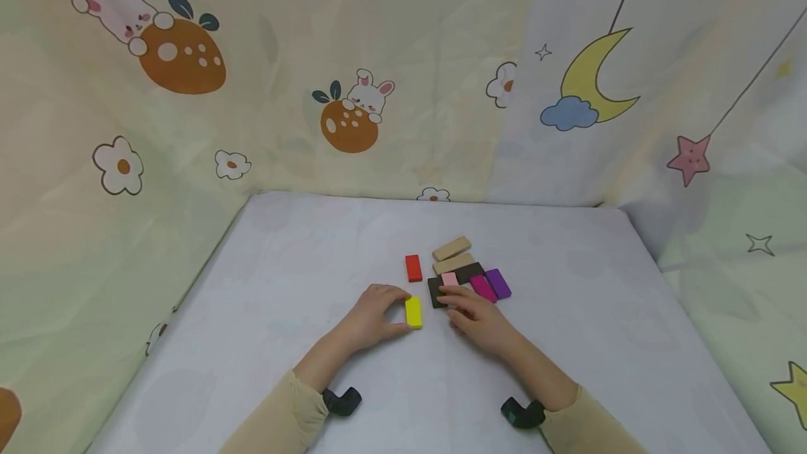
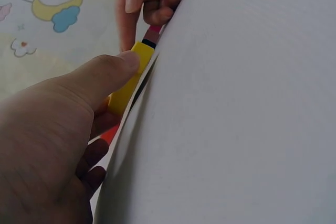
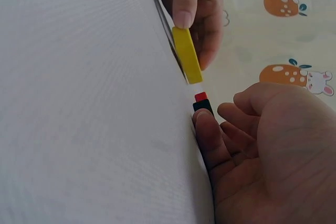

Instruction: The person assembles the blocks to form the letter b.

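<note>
A small yellow block (image 1: 412, 313) is pinched between the thumb and fingers of my left hand (image 1: 373, 317), the thumb at its near end. In the left wrist view the thumb lies along the yellow block (image 2: 125, 85). My right hand (image 1: 479, 319) reaches over a dark block (image 1: 436, 293) and a pink block (image 1: 450, 279), its fingers partly covering both. Seen from the right wrist, a fingertip is right at the dark block (image 3: 202, 106), and nothing shows gripped between the fingers. A red block (image 1: 413, 268) lies beyond the yellow one.
Past the right hand lie a magenta block (image 1: 483, 289), a purple block (image 1: 499, 284) and another dark block (image 1: 469, 272). Two wooden blocks (image 1: 452, 249) are at the back of the group. Printed fabric walls (image 1: 429, 33) stand around the white table (image 1: 284, 244).
</note>
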Motion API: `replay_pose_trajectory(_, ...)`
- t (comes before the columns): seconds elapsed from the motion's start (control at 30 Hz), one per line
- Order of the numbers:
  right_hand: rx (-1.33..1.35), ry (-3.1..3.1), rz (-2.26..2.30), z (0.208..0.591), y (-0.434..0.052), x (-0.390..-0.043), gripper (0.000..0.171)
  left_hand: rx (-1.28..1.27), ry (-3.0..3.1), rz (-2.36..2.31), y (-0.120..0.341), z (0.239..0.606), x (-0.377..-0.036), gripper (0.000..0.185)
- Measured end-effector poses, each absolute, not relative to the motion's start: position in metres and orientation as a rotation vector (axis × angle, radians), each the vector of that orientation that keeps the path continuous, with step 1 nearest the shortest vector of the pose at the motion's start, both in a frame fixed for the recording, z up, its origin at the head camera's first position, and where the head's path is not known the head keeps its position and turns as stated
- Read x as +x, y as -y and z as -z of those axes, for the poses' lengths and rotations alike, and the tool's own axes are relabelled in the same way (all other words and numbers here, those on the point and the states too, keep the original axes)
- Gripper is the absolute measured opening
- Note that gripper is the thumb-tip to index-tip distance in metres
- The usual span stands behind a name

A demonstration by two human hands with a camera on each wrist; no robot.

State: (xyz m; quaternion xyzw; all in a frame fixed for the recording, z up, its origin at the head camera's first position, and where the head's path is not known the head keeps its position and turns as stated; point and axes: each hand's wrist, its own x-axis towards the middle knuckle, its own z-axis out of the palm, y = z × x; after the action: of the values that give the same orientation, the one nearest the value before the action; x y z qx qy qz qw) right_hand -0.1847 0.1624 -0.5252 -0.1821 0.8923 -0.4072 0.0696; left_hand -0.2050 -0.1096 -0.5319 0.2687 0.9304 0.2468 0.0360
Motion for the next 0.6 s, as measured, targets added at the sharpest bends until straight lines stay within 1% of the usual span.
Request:
replay_pose_trajectory(0.27, -0.564, -2.702, 1.214, 0.523, -0.163, -0.184, 0.033, 0.834, -2.79, -0.806, 0.12, 0.529, -0.192, 0.057)
replay_pose_trajectory(0.5, -0.639, -2.73, 1.151, 0.525, -0.162, -0.185, 0.031, 0.87, -2.801, -0.779, 0.122, 0.533, -0.19, 0.059)
replay_pose_trajectory(0.6, -0.645, -2.736, 1.129, 0.525, -0.161, -0.186, 0.034, 0.895, -2.803, -0.784, 0.123, 0.534, -0.19, 0.058)
